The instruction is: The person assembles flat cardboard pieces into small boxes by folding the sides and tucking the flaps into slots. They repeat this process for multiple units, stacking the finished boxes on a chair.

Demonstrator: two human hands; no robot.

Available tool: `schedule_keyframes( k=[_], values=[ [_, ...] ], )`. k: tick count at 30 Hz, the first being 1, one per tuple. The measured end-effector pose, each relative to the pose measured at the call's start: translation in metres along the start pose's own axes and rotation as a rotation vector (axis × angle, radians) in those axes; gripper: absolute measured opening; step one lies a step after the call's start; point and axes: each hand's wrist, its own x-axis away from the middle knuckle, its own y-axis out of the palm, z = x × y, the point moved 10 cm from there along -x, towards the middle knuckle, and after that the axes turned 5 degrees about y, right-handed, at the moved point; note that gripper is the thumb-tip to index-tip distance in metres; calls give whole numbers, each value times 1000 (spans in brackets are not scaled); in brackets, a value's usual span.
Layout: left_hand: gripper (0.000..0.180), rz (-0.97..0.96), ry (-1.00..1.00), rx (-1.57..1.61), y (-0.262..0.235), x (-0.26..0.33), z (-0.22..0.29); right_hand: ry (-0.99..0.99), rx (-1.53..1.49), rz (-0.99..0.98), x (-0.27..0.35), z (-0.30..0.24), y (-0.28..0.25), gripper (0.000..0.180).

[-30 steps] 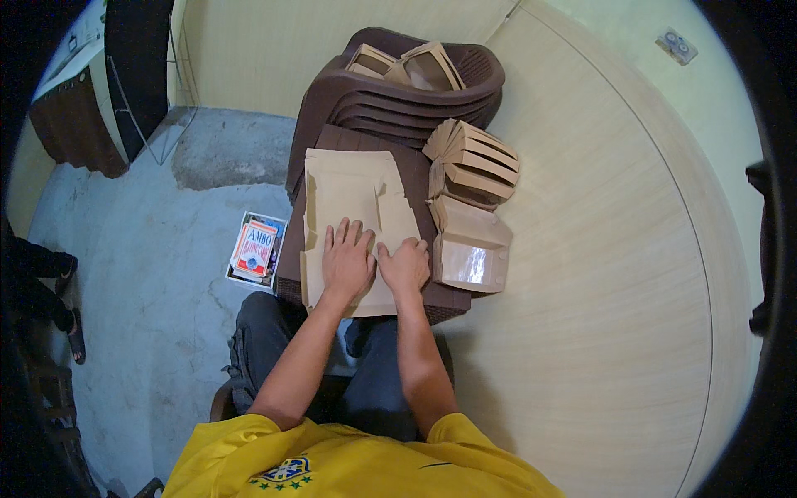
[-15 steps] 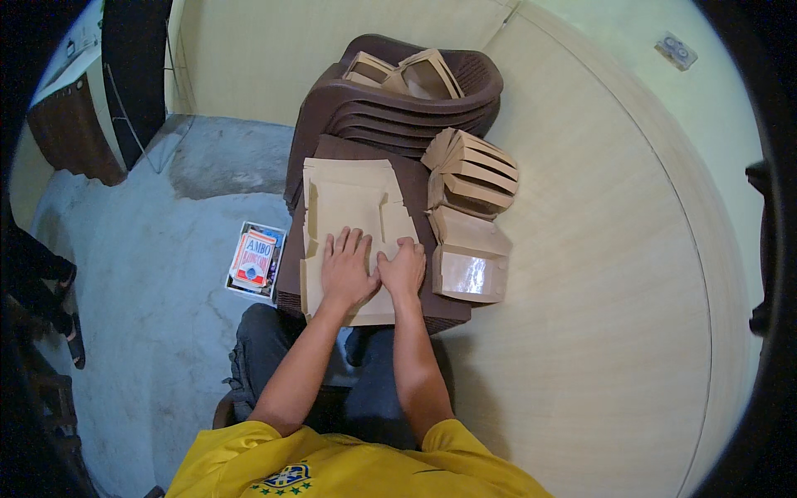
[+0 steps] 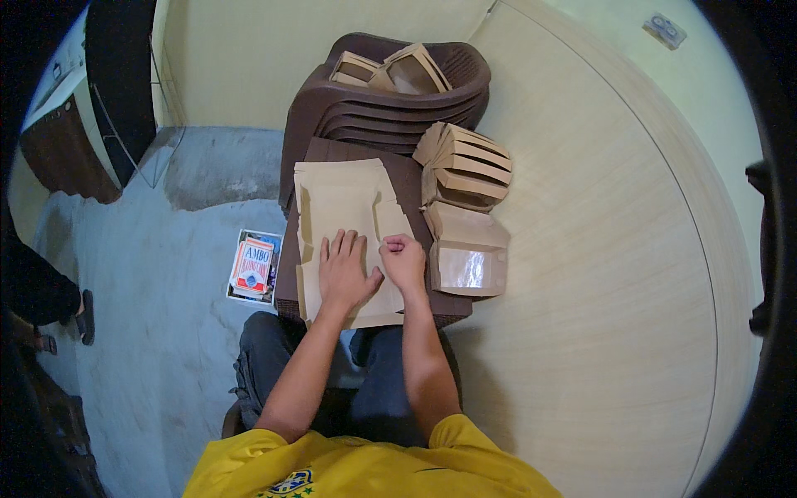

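A partly folded brown cardboard box blank (image 3: 340, 195) lies on the stacked dark brown plastic chairs in front of me, its side flaps partly raised. My left hand (image 3: 342, 270) presses flat on its near half, fingers stretched and a little apart. Close beside it, at the blank's right side flap, my right hand (image 3: 403, 261) is closed with its fingers curled in. Whatever those fingers hold, if anything, is hidden. To the right sits a folded cardboard box with a clear window (image 3: 465, 267), and behind it a bundle of nested folded boxes (image 3: 469, 166).
More folded cardboard boxes (image 3: 407, 73) rest on the seat of the brown chair stack (image 3: 365, 112) at the back. A white box of small packs (image 3: 253, 290) stands on the floor at left. A pale wall (image 3: 598, 249) curves along the right. Another person's foot (image 3: 87, 317) shows far left.
My right hand has curled its fingers in more tightly and turned at the blank's right edge. The left hand stays flat on the cardboard. At far left, the other person's leg has shifted.
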Motion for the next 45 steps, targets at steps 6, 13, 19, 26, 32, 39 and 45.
schedule_keyframes(
  k=[6, 13, 19, 26, 32, 39, 45],
  values=[
    [68, 42, 46, 13, 3, 1, -2, -466, 124, 142, 63, -34, 6, 38],
    [38, 42, 132, -18, 4, 4, 3, -373, 249, -30, 101, -34, 2, 73],
    [36, 46, 172, -64, 5, 5, 4, -236, 637, -66, 111, -19, 12, 99],
    [38, 23, 178, -99, 10, 3, 1, -155, 570, -146, 80, -27, 23, 102],
    [39, 21, 185, -100, 10, 4, 2, -95, 570, -210, 119, -11, 12, 106],
    [45, -63, 199, -143, 16, 5, 0, -209, 495, -48, 78, -33, 17, 101],
    [58, -195, 142, -77, 15, 1, -5, -99, 501, 128, 97, -26, -43, 56]
  ],
)
